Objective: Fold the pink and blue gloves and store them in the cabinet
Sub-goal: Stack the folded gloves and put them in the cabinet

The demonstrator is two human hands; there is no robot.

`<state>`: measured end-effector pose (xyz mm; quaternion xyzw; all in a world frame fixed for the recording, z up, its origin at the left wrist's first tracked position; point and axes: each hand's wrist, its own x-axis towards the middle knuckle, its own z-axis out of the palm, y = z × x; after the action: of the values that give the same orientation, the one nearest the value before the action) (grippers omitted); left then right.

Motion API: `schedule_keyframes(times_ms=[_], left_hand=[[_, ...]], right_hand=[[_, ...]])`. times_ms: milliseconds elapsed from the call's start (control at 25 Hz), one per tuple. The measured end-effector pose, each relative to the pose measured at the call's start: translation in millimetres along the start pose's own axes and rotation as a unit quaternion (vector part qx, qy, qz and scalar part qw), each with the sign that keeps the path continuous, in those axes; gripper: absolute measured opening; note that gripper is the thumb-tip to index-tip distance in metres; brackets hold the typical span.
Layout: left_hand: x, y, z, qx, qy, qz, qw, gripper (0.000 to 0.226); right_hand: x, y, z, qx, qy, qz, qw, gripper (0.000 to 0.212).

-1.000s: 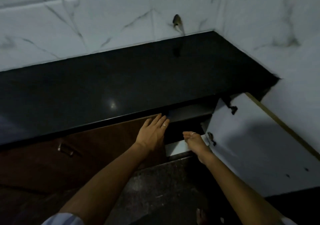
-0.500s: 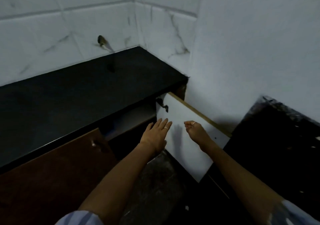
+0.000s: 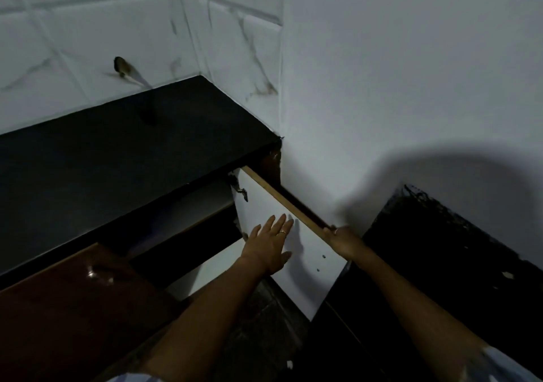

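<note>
Head view looks down on an open cabinet door (image 3: 296,252), its white inner face turned toward the person, hinged just below the right end of the black countertop (image 3: 123,158). The left hand (image 3: 271,246) lies flat against that white face, fingers straight and spread, a ring on one of them, holding nothing. The right hand (image 3: 342,239) grips the door's wooden top edge near its free corner, fingers curled over it. Left of the door the cabinet opening (image 3: 188,234) is dark, with a pale shelf just visible inside. Further left of the door a brown cabinet door (image 3: 73,308) stands ajar.

The pink and blue gloves do not show anywhere; they are probably already inside the dark cabinet, though the dim light leaves that uncertain.

The door looks like a stiff, light laminated board that should swing freely on its hinges. The top edge by the free corner gives the best leverage, and a flat palm on the face steadies it; fingers should stay clear of the hinge side when it closes.
</note>
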<state>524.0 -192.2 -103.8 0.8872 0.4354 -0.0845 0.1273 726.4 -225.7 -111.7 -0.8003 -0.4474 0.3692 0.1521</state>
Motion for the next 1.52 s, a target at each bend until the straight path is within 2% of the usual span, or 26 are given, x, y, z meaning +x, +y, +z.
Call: schedule_keyframes(times_ms=[80, 160, 240, 360, 480, 640, 800, 960, 1080, 1320, 1520], left_hand=[[3, 0, 6, -0.02, 0.002, -0.006, 1.0, 0.076], [-1, -4, 12, -0.038, -0.003, -0.018, 0.999, 0.076], [-10, -11, 18, -0.053, -0.009, -0.035, 0.998, 0.076], [-35, -28, 24, -0.085, -0.012, -0.076, 0.993, 0.079], [-65, -47, 27, -0.122, -0.01, -0.129, 0.984, 0.086], [-113, -75, 36, -0.175, -0.044, -0.185, 0.966, 0.086], [-160, -106, 44, -0.156, -0.017, -0.227, 0.961, 0.096], [-184, -154, 43, -0.079, 0.059, -0.313, 0.945, 0.097], [-187, -193, 36, -0.051, 0.096, -0.341, 0.934, 0.097], [-183, -273, 25, 0.041, 0.066, -0.297, 0.952, 0.116], [-170, -324, 6, 0.116, 0.136, -0.218, 0.959, 0.126]], right_hand=[[4, 3, -4, 0.001, -0.029, 0.009, 1.0, 0.053], [4, 0, -8, -0.006, -0.052, 0.016, 0.998, 0.05], [1, -3, -6, 0.008, -0.091, 0.018, 0.996, 0.038], [-7, -10, 11, 0.055, -0.21, 0.023, 0.976, 0.018], [-12, -22, 43, -0.012, -0.305, -0.013, 0.952, 0.018], [-27, -46, 111, -0.071, -0.374, -0.044, 0.923, 0.019], [-43, -78, 172, -0.061, -0.367, -0.09, 0.924, 0.013], [-44, -130, 224, -0.094, -0.356, -0.109, 0.923, 0.02], [-41, -163, 256, -0.103, -0.326, -0.12, 0.932, 0.035], [-19, -225, 302, -0.102, -0.314, -0.11, 0.938, 0.037], [4, -265, 323, -0.116, -0.305, -0.118, 0.938, 0.038]])
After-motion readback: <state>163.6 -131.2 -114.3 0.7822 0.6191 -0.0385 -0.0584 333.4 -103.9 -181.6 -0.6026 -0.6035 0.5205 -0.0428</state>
